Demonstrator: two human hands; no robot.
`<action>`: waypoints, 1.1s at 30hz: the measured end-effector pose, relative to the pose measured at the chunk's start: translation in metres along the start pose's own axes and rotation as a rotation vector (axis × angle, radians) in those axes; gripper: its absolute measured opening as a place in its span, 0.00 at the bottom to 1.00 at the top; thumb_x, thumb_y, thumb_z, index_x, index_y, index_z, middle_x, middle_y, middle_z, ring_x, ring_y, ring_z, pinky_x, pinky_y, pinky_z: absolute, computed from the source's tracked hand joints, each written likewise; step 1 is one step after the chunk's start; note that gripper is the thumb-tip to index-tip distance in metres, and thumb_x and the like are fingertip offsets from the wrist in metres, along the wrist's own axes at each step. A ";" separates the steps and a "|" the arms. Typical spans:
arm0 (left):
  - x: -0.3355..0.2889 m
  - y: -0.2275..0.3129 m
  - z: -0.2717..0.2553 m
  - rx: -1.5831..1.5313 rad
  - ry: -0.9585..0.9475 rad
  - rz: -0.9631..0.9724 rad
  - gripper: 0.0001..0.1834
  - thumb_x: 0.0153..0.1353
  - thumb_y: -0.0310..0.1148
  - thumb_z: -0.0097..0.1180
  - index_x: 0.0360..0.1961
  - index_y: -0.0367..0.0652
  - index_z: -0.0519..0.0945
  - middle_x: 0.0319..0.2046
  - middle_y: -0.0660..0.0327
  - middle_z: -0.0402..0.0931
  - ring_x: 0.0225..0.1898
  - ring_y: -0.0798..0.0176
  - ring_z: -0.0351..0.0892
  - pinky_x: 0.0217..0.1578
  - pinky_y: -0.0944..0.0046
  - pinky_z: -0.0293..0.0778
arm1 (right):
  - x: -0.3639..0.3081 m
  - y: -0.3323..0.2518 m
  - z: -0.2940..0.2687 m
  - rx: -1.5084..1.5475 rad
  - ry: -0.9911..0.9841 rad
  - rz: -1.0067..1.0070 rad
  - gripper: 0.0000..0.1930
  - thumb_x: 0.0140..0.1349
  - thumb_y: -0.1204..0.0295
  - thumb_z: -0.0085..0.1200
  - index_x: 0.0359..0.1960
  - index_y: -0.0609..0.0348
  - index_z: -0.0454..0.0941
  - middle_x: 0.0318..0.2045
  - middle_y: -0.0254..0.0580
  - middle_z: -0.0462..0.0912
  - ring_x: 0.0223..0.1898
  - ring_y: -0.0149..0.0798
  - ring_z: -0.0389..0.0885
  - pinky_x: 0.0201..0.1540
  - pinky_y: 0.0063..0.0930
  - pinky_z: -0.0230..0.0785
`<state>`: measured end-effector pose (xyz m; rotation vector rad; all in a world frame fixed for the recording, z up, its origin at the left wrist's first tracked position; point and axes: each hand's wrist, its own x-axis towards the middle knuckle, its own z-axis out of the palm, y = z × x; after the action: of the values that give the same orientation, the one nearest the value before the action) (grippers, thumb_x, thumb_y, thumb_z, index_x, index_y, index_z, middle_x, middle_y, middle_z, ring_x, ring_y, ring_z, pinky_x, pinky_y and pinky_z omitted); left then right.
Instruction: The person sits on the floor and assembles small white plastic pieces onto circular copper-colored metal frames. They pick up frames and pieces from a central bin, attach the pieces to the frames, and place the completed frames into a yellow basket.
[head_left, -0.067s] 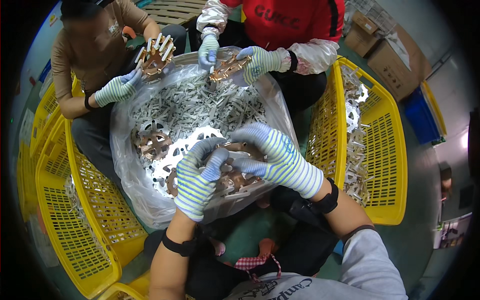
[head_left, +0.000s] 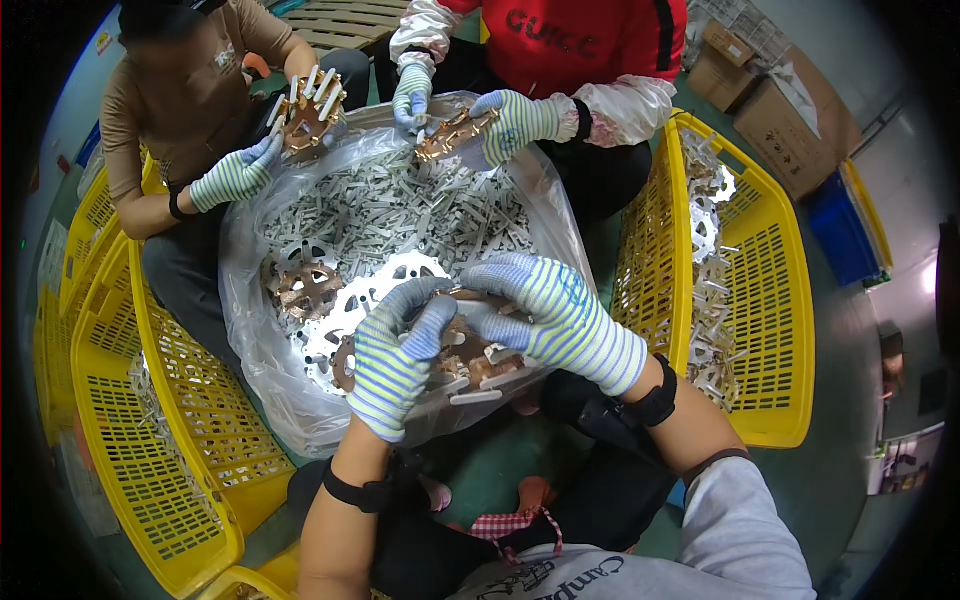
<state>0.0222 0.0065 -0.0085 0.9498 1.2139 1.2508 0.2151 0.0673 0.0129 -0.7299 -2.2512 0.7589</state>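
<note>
Over the near side of a plastic-lined tub, both my gloved hands are closed around a copper-coloured metal disc [head_left: 470,296], mostly hidden by the fingers. My left hand [head_left: 392,365] grips its left side with thumb and fingers. On the opposite side, my right hand [head_left: 565,318] pinches it, fingers curled over the top. Beneath them lie more copper-coloured toothed discs [head_left: 470,352] and silver ones [head_left: 408,268]. A pale flat strip [head_left: 476,397] shows just below my hands at the near edge. Loose grey metal strips [head_left: 400,205] fill the tub's far part.
Clear plastic lining [head_left: 285,400] hangs over the tub's rim. Yellow slotted baskets [head_left: 765,330] with metal parts stand right and left. Across the tub, two co-workers in striped gloves hold copper-coloured discs [head_left: 455,137]. Cardboard boxes [head_left: 790,135] stand at the far right.
My right thumb and fingers have shifted slightly against the disc. The pale strip now shows below my hands at the near edge, where it was not visible before.
</note>
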 end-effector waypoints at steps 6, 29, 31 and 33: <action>-0.002 0.016 -0.003 -0.055 -0.150 0.118 0.24 0.61 0.30 0.60 0.57 0.37 0.72 0.50 0.56 0.74 0.46 0.66 0.78 0.46 0.67 0.77 | -0.003 0.002 -0.012 0.209 -0.050 0.269 0.20 0.59 0.70 0.63 0.52 0.64 0.77 0.41 0.39 0.83 0.42 0.30 0.79 0.48 0.26 0.71; 0.006 0.013 -0.021 -0.118 -0.036 0.157 0.21 0.58 0.23 0.62 0.53 0.36 0.74 0.48 0.54 0.76 0.47 0.63 0.78 0.48 0.63 0.78 | -0.001 -0.002 -0.010 1.037 0.014 0.592 0.30 0.63 0.63 0.57 0.62 0.67 0.65 0.47 0.39 0.79 0.48 0.30 0.78 0.53 0.26 0.71; 0.006 0.016 -0.033 -0.113 -0.176 0.243 0.30 0.57 0.20 0.60 0.61 0.39 0.66 0.61 0.52 0.66 0.59 0.61 0.69 0.55 0.59 0.75 | 0.001 0.001 -0.015 1.118 0.047 0.625 0.29 0.64 0.64 0.57 0.63 0.66 0.64 0.45 0.39 0.80 0.46 0.30 0.79 0.50 0.26 0.73; 0.005 0.013 -0.036 -0.129 -0.221 0.339 0.26 0.56 0.20 0.61 0.58 0.40 0.72 0.57 0.54 0.71 0.56 0.62 0.73 0.54 0.60 0.74 | 0.001 0.007 -0.019 1.194 0.095 0.669 0.29 0.64 0.65 0.57 0.63 0.65 0.64 0.45 0.39 0.80 0.45 0.31 0.80 0.48 0.25 0.75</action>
<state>-0.0159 0.0097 -0.0022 1.1966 0.8114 1.4256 0.2304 0.0789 0.0202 -0.8157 -1.0461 2.0289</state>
